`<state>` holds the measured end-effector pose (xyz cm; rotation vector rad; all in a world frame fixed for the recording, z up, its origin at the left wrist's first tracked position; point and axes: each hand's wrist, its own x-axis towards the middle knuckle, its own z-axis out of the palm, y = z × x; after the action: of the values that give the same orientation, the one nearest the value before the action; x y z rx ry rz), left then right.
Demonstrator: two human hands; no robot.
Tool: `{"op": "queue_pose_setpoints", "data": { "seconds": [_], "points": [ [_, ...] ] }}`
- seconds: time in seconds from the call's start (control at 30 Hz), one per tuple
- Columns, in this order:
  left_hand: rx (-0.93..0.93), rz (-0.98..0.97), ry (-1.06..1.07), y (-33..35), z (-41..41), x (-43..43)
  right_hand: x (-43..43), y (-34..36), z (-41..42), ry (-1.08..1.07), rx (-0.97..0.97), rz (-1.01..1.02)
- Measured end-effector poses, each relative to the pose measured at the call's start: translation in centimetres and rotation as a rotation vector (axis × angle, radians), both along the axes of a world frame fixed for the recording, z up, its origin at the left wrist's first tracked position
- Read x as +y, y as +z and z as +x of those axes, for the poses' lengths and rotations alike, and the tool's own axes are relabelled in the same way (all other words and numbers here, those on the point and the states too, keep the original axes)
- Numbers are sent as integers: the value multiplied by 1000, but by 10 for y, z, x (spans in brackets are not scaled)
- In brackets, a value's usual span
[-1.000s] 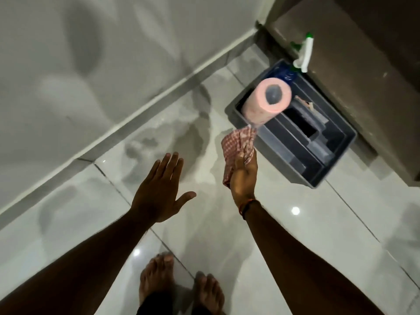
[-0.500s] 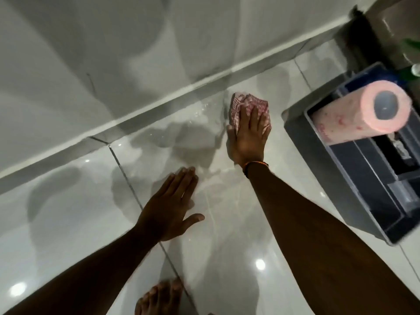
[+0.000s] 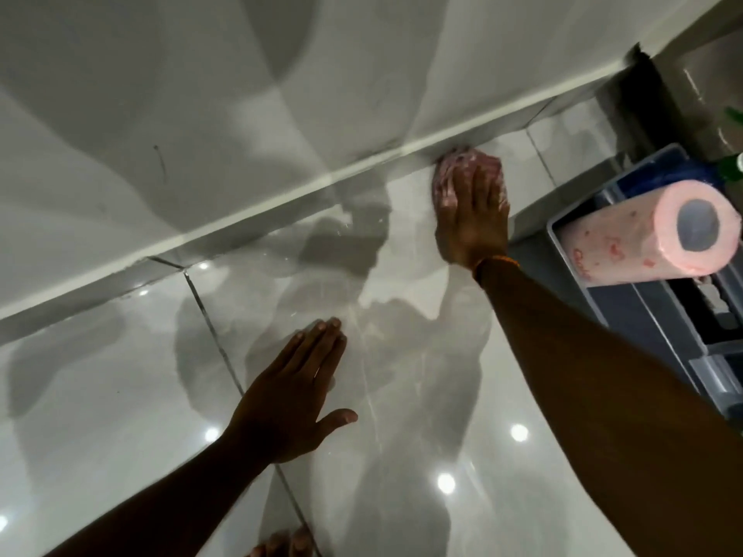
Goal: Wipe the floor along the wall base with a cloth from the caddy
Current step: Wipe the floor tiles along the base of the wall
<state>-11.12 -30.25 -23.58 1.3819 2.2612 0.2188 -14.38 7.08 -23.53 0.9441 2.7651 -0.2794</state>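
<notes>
A red-and-white checked cloth (image 3: 450,170) lies bunched on the glossy tile floor, right against the wall base (image 3: 281,209). My right hand (image 3: 470,219) presses flat on top of it, fingers pointing at the wall and covering most of it. My left hand (image 3: 293,396) rests palm-down on the floor nearer to me, fingers together, holding nothing. The grey caddy (image 3: 563,251) stands on the floor just right of my right wrist.
A pink paper-towel roll (image 3: 643,239) lies across the caddy's top. A green-and-white spray bottle (image 3: 735,162) pokes out at the far right edge. A dark cabinet or door frame (image 3: 651,106) closes the corner behind the caddy. My toes (image 3: 281,544) show at the bottom.
My right hand has carried the cloth from beside the caddy down to the floor and slid it up against the wall base. My left hand has dropped flat onto the tiles.
</notes>
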Motion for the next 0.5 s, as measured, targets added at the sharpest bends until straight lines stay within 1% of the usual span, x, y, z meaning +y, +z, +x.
{"op": "queue_pose_setpoints", "data": {
  "seconds": [0.07, 0.1, 0.13, 0.17, 0.27, 0.3, 0.33, 0.43, 0.47, 0.5],
  "points": [
    [-2, -2, -19, -3, -4, -3, 0, 3, -24, -125, 2, -30],
    [-6, -5, -34, -3, -7, -5, -10, 4, -31, -161, 4, -51],
    [-7, -10, -48, -3, -9, -6, -26, 2, -33, -152, 9, -54],
    [-6, -17, -62, -2, -11, -8, -46, 0, -30, -79, 21, -45],
    [-2, -34, -75, 3, -13, -11, -89, -5, 3, 315, 63, -78],
    [1, -39, -68, 5, -12, -12, -89, -6, 10, 356, 75, -89],
    [4, -43, -51, 7, -11, -13, -84, -7, 10, 296, 76, -92],
    [3, -48, 6, 13, -11, -15, -76, -4, -8, -182, 83, -106],
    [4, -51, 17, 14, -12, -17, -87, -4, -17, -240, 80, -113],
    [7, -57, 23, 15, -14, -20, -107, -3, -25, -211, 88, -110]
  ]
}}
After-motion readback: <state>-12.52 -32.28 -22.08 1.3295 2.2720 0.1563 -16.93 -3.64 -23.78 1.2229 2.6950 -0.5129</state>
